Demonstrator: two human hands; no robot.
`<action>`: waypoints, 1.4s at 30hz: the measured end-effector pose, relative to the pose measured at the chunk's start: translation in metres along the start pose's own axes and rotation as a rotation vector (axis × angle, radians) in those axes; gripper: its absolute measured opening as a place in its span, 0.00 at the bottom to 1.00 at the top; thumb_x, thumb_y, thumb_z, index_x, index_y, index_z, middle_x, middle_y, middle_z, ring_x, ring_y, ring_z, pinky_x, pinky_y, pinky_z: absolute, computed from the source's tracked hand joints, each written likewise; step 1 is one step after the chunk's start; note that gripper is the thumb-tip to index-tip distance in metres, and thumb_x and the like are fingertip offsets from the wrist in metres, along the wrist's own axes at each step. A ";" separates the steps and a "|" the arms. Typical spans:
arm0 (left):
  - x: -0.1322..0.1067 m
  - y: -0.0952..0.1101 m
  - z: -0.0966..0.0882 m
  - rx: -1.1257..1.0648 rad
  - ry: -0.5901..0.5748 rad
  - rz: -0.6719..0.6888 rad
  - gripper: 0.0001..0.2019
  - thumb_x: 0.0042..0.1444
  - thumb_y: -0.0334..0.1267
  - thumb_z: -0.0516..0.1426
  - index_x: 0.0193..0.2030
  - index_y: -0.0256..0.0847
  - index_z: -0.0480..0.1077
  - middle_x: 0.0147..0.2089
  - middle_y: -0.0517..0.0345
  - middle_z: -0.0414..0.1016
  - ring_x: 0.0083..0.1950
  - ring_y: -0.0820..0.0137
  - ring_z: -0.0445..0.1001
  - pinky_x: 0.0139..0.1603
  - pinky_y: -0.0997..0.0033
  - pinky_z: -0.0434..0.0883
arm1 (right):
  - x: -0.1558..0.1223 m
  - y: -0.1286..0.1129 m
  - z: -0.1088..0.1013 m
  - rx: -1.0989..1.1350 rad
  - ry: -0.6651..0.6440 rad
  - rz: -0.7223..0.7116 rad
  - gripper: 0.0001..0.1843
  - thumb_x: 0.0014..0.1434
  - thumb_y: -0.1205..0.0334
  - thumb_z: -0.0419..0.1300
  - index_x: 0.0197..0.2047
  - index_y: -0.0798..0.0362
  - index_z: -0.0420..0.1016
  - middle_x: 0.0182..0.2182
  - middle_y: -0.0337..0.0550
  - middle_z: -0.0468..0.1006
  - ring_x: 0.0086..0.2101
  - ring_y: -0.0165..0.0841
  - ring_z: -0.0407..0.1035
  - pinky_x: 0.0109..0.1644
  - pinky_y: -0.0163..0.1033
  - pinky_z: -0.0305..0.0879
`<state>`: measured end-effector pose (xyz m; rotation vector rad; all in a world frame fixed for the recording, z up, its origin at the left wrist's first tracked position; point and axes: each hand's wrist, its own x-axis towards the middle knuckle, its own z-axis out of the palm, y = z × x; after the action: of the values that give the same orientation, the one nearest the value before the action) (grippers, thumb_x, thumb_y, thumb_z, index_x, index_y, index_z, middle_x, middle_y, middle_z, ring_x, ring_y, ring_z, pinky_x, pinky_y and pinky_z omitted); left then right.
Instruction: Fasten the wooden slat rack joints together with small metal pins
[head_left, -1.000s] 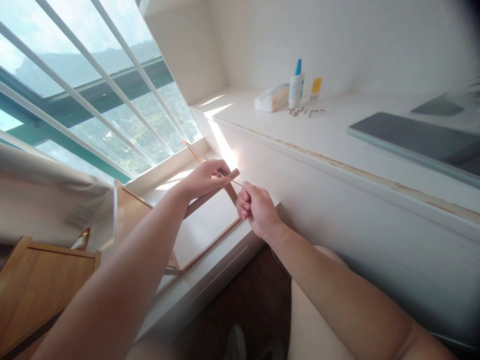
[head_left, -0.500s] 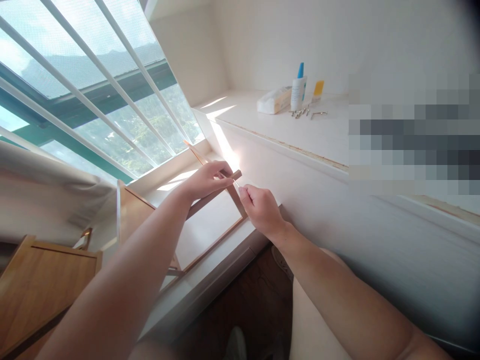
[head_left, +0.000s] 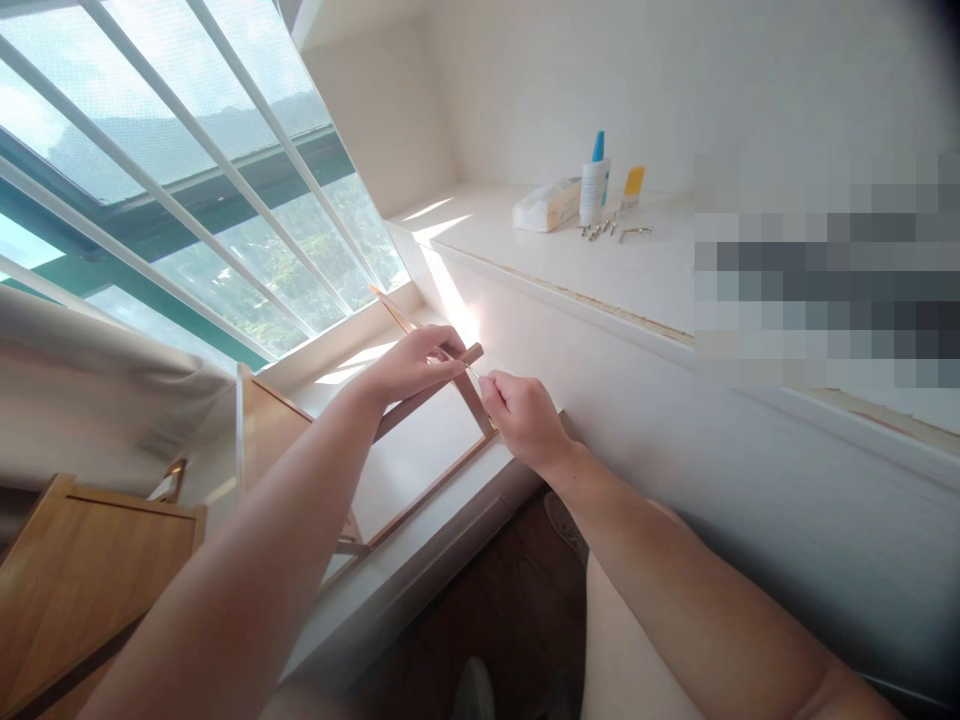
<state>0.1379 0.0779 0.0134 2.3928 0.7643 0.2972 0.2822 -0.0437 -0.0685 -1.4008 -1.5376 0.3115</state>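
My left hand (head_left: 416,365) is closed over the upper bar of a brown wooden frame (head_left: 420,405), close to the bar's end, with its thumb and fingers around a thin metal rod (head_left: 471,370). The other end of that rod runs into my right hand (head_left: 525,415), which is curled in a fist around it. It looks like a hex key or slim driver, but its handle end is hidden in the fist. The frame stands tilted on the white window sill, its lower rail resting near the sill's edge.
On the white ledge (head_left: 495,240) are a plastic-wrapped pack (head_left: 547,204), a white bottle with blue tip (head_left: 595,190), a yellow-topped item (head_left: 634,182), several metal screws (head_left: 598,231) and an L-shaped key (head_left: 636,232). Wooden furniture (head_left: 97,560) stands left. A barred window is above.
Both hands keep almost the same place and grip on the frame and rod. The view has shifted very slightly.
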 end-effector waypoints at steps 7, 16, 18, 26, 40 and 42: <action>0.001 -0.003 0.000 0.003 -0.009 0.019 0.11 0.54 0.45 0.57 0.38 0.39 0.70 0.38 0.56 0.74 0.43 0.66 0.73 0.49 0.62 0.70 | 0.000 0.000 0.000 -0.076 0.007 -0.030 0.19 0.67 0.58 0.45 0.23 0.51 0.56 0.17 0.35 0.59 0.21 0.27 0.54 0.29 0.36 0.46; 0.001 -0.003 0.000 -0.038 0.001 0.039 0.11 0.53 0.46 0.57 0.36 0.39 0.70 0.36 0.58 0.72 0.41 0.67 0.72 0.46 0.65 0.69 | 0.004 -0.001 -0.005 -0.196 -0.042 -0.112 0.19 0.67 0.59 0.45 0.24 0.51 0.57 0.19 0.36 0.63 0.22 0.28 0.53 0.29 0.38 0.43; 0.000 -0.003 0.000 -0.048 -0.006 0.039 0.12 0.53 0.46 0.57 0.36 0.39 0.70 0.36 0.58 0.72 0.41 0.67 0.72 0.46 0.65 0.69 | 0.004 -0.002 -0.005 -0.206 -0.055 -0.119 0.18 0.67 0.59 0.45 0.24 0.52 0.58 0.20 0.36 0.64 0.22 0.28 0.55 0.29 0.38 0.43; 0.000 -0.003 0.000 -0.037 -0.015 0.042 0.12 0.54 0.46 0.57 0.37 0.39 0.70 0.37 0.56 0.72 0.43 0.65 0.71 0.48 0.64 0.69 | 0.004 0.001 -0.005 -0.104 -0.042 -0.066 0.19 0.67 0.58 0.45 0.24 0.51 0.56 0.18 0.35 0.61 0.21 0.27 0.54 0.29 0.37 0.45; 0.001 -0.006 0.000 -0.022 -0.011 0.046 0.10 0.54 0.44 0.57 0.37 0.39 0.69 0.36 0.57 0.70 0.41 0.67 0.70 0.45 0.65 0.68 | -0.003 -0.003 0.004 0.501 -0.059 0.190 0.25 0.67 0.50 0.46 0.20 0.52 0.57 0.15 0.34 0.60 0.19 0.26 0.54 0.26 0.35 0.49; 0.001 -0.007 0.000 -0.028 -0.010 0.043 0.10 0.54 0.44 0.57 0.37 0.38 0.69 0.36 0.57 0.70 0.41 0.67 0.70 0.45 0.65 0.68 | -0.003 -0.005 0.005 0.566 -0.050 0.212 0.25 0.67 0.50 0.47 0.20 0.52 0.58 0.14 0.33 0.59 0.19 0.25 0.55 0.25 0.35 0.50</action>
<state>0.1359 0.0830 0.0093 2.3853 0.7005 0.3107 0.2748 -0.0452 -0.0691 -1.1022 -1.2071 0.8460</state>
